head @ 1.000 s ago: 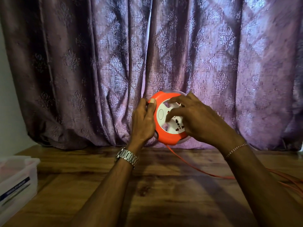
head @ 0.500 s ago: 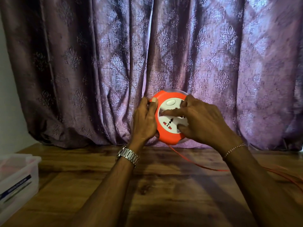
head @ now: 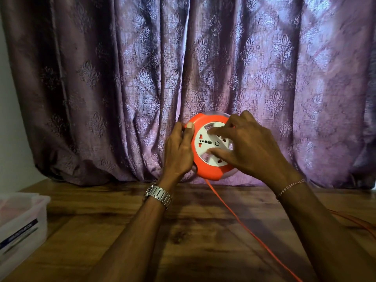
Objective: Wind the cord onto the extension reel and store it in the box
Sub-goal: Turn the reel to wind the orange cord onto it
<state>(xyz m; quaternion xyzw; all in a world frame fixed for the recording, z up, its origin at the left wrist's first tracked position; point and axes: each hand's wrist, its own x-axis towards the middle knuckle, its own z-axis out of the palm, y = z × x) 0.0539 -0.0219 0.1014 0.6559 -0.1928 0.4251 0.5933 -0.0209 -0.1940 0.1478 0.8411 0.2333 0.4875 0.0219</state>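
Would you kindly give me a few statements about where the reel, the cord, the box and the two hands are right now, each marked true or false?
1. The left hand grips the orange rim of the extension reel. True.
2. The reel lies flat on the wooden table. False: it is held up above the table, in front of the curtain.
3. The orange cord hangs from the reel's underside and trails across the table. True.
4. The reel already sits inside the plastic box. False: the box stands apart at the left edge.
5. The right hand rests on the table. False: its fingers are on the reel's white socket face.
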